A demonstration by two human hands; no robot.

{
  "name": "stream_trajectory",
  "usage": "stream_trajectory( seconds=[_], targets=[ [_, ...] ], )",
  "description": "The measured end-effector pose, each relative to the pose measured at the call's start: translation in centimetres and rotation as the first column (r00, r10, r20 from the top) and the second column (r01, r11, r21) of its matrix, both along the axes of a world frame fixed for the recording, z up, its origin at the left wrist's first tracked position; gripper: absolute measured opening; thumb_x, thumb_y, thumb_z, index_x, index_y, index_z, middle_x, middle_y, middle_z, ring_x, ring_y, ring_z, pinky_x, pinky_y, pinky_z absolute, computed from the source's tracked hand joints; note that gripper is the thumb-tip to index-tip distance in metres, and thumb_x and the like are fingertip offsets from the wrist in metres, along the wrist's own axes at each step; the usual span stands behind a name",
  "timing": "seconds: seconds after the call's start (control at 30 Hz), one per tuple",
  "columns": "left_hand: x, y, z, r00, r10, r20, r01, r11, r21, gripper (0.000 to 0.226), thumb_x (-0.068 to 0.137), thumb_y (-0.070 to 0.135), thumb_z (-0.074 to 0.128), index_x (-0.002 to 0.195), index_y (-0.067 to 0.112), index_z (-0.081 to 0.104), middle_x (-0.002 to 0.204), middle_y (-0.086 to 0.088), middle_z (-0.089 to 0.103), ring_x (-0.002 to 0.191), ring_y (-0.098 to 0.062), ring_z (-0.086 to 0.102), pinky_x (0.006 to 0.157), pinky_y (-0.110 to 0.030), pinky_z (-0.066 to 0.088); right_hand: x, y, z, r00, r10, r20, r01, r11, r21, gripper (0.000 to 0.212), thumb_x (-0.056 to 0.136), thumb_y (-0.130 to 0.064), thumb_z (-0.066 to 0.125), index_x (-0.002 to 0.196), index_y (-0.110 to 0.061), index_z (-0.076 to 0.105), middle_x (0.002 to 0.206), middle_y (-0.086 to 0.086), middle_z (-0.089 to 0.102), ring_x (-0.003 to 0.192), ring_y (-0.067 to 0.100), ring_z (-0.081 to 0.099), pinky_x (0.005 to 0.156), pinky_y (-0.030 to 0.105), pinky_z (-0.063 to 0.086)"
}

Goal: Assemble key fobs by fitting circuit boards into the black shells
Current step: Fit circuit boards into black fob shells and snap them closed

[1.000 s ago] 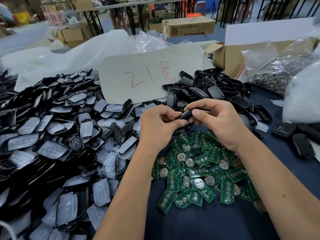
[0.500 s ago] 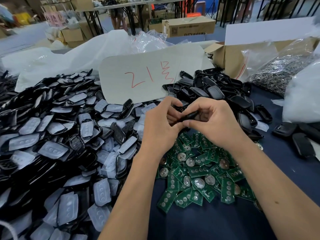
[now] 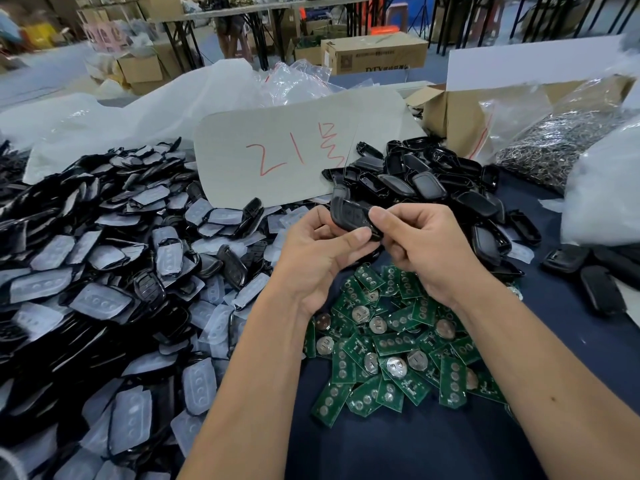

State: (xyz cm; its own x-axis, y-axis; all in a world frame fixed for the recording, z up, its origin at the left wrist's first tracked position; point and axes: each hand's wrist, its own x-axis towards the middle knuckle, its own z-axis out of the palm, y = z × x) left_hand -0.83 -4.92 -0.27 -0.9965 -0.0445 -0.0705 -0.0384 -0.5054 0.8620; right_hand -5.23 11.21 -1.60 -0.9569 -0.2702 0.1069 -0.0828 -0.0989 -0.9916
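Holding 1 black key fob (image 3: 353, 216) up between both hands, the person works just above the pile of green circuit boards (image 3: 391, 344) on the dark blue cloth (image 3: 398, 445). The left hand (image 3: 320, 258) grips the fob from below, thumb pressed along its lower edge; the right hand (image 3: 420, 244) pinches its right end between thumb and fingers. Both hands are clamped on the same fob, and its button face is tilted toward the camera.

Judging by that pose, the step in hand is seating or checking: a board is probably already inside, though the board itself cannot be seen. To do this well, press evenly around the rim rather than at 1 corner, so the case closes flat. Look along the seam for a gap, and feel that the buttons line up with the pads beneath. If anything rocks, reopen it rather than forcing it; the thin boards and their coin cells would likely bend or pop loose under a hard squeeze.

More black shells (image 3: 433, 188) lie heaped behind the hands, in front of a card marked in red (image 3: 277, 157), and a far larger heap of shells with pale rubber button pads (image 3: 104, 271) fills the left side. Finished fobs need a spot apart from these piles, to avoid mixing.
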Motion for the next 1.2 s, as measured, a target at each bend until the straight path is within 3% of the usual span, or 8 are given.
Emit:
stream_trajectory(
  seconds=[0.13, 0.3, 0.5, 0.67, 0.8, 0.9, 1.07, 1.2],
  targets=[
    [-0.1, 0.0, -0.2, 0.999, -0.048, 0.015, 0.047, 0.998, 0.043, 0.036, 0.066, -0.005, 0.075, 0.097, 0.001, 0.059, 0.099, -0.022, 0.071, 0.088, -0.028, 0.077, 0.074, -0.031, 0.064, 0.1, 0.0, 0.1, 0.999, 0.017, 0.047, -0.015, 0.999, -0.052, 0.026, 0.085, -0.037, 0.077, 0.068, -0.018, 0.071, 0.055, 0.0, 0.05, 0.042, 0.008, 0.035, 0.038, 0.016, 0.024],
    [-0.1, -0.1, -0.4, 0.998, -0.049, 0.036, 0.047, 0.997, 0.068, 0.047, 0.065, -0.006, 0.075, 0.109, 0.001, 0.059, 0.093, -0.017, 0.076, 0.086, -0.027, 0.078, 0.072, -0.03, 0.064, 0.1, -0.2, 0.3, 0.999, -0.003, 0.041, 0.006, 0.997, -0.077, 0.032, 0.097, -0.019, 0.072, 0.067, -0.01, 0.065, 0.054, 0.005, 0.043, 0.038, 0.009, 0.028, 0.037, 0.016, 0.022],
    [-0.1, 0.2, -0.4, 0.997, -0.028, 0.077, 0.023, 0.998, 0.059, 0.029, 0.069, -0.005, 0.076, 0.093, -0.001, 0.061, 0.096, -0.021, 0.075, 0.084, -0.028, 0.078, 0.071, -0.029, 0.063, 0.3, 0.0, 0.6, 0.998, -0.013, 0.066, 0.017, 0.998, -0.064, 0.035, 0.098, -0.017, 0.071, 0.065, -0.01, 0.063, 0.053, 0.003, 0.041, 0.036, 0.009, 0.026, 0.036, 0.016, 0.022],
    [0.1, 1.1, -0.6, 0.986, 0.167, -0.03, -0.164, 0.9, -0.404, 0.042, 0.081, -0.006, 0.082, 0.11, 0.014, 0.06, 0.101, -0.019, 0.072, 0.082, -0.029, 0.078, 0.072, -0.034, 0.064, 0.0, 0.9, 1.1, 0.999, -0.046, -0.008, 0.047, 0.979, 0.2, 0.037, 0.099, -0.021, 0.071, 0.065, -0.011, 0.061, 0.048, -0.004, 0.04, 0.037, 0.011, 0.028, 0.04, 0.02, 0.025],
    [0.8, 3.6, -0.2, 0.973, 0.186, -0.137, -0.231, 0.824, -0.518, 0.036, 0.081, 0.008, 0.088, 0.104, 0.021, 0.064, 0.098, -0.014, 0.073, 0.079, -0.026, 0.078, 0.069, -0.037, 0.065, 0.5, 4.0, 1.8, 0.999, -0.017, -0.035, 0.028, 0.937, 0.347, 0.033, 0.101, -0.032, 0.067, 0.072, -0.016, 0.065, 0.057, 0.007, 0.049, 0.047, 0.016, 0.041, 0.042, 0.025, 0.033],
    [0.6, 7.7, 0.1, 0.968, 0.182, -0.174, -0.251, 0.754, -0.607, 0.038, 0.077, 0.018, 0.091, 0.101, 0.029, 0.063, 0.095, -0.006, 0.074, 0.082, -0.024, 0.076, 0.069, -0.042, 0.065, 1.3, 7.0, 2.1, 0.99, -0.093, -0.104, 0.126, 0.918, 0.376, 0.017, 0.103, -0.029, 0.061, 0.089, -0.023, 0.07, 0.079, 0.017, 0.067, 0.057, 0.016, 0.057, 0.046, 0.029, 0.043],
    [-0.6, 15.9, 0.3, 0.971, 0.085, -0.225, -0.223, 0.673, -0.706, 0.043, 0.075, 0.02, 0.091, 0.088, 0.024, 0.05, 0.068, 0.002, 0.066, 0.056, -0.014, 0.055, 0.056, -0.032, 0.046, 1.8, 13.7, 2.8, 0.896, -0.322, -0.305, 0.439, 0.744, 0.503, 0.017, 0.098, -0.018, 0.069, 0.083, -0.02, 0.076, 0.074, 0.003, 0.072, 0.069, 0.023, 0.064, 0.07, 0.041, 0.054],
    [-1.0, 21.1, 0.1, 0.982, -0.017, -0.188, -0.154, 0.501, -0.851, 0.041, 0.077, 0.037, 0.089, 0.087, 0.019, 0.053, 0.081, 0.001, 0.064, 0.078, -0.022, 0.06, 0.068, -0.037, 0.046, 2.4, 18.7, 2.9, 0.817, -0.46, -0.346, 0.564, 0.516, 0.645, 0.015, 0.091, -0.025, 0.074, 0.077, -0.025, 0.078, 0.072, -0.005, 0.073, 0.073, 0.018, 0.067, 0.069, 0.032, 0.045]
  ],
)
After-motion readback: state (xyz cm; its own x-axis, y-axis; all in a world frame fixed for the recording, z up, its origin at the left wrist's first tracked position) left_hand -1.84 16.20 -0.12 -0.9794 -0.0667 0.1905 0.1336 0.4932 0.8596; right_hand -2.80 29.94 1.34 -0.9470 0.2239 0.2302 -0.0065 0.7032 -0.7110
